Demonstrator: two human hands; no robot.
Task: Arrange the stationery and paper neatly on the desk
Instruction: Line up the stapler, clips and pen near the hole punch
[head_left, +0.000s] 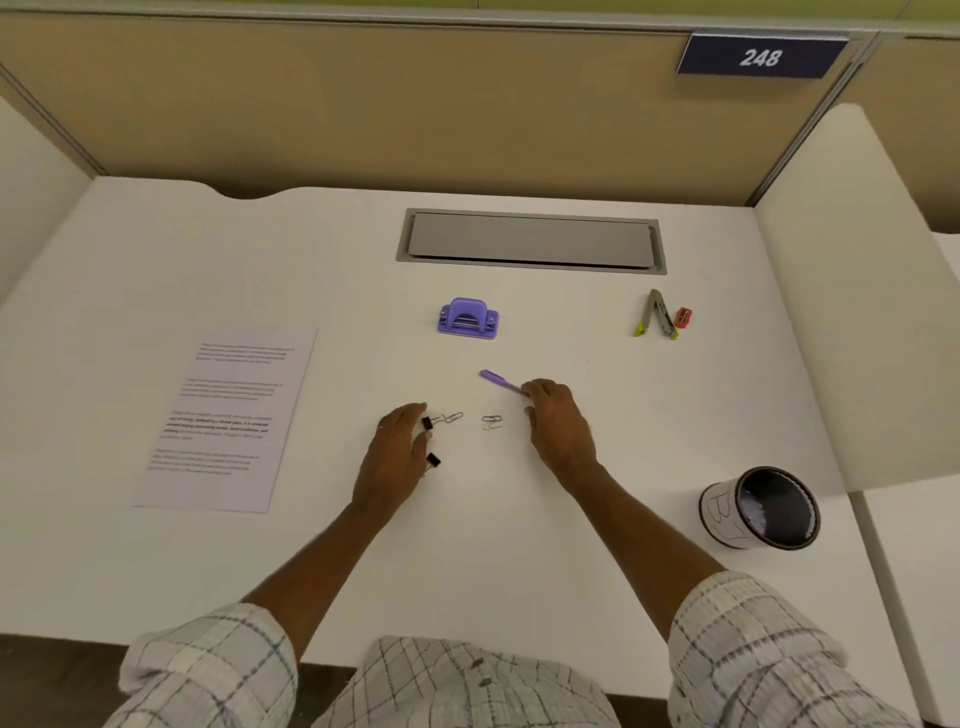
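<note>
Right now the pen (497, 381) is lying near the middle of the white bench (597, 545), its long axis slanting from the far left down to the near right, with its free end pointing away toward the punch (467, 318). The right hand (558, 423) is reaching over it, and its curled fingers (536, 388) are pinching the pen's near end. The left hand (397, 449) is resting on its edge, its fingers (414, 414) lying fairly straight. Two black binder clips (427, 422) are sitting just beside them, though whether the fingers are gripping either clip cannot be told. Wire paper clips (492, 422) are lying between the hands, some touching the farther binder clip. A printed sheet (228, 415) is lying flat at the left, its long axis running away from the person and its text too small to read. The purple plastic punch is standing beyond the pen. Two slim grey cutters (655, 314) with yellow-green tips are forming a V at the far right, with a small red sharpener (683, 317) just beside them. A round cup (761, 509) with a dark, glossy inside and a white wall bearing line drawings is standing at the near right. A grey metal hatch (530, 241) is sitting flush in the far side of the bench. A dark blue plate (761, 57) reading "248" is hanging on the tan partition (363, 104).
</note>
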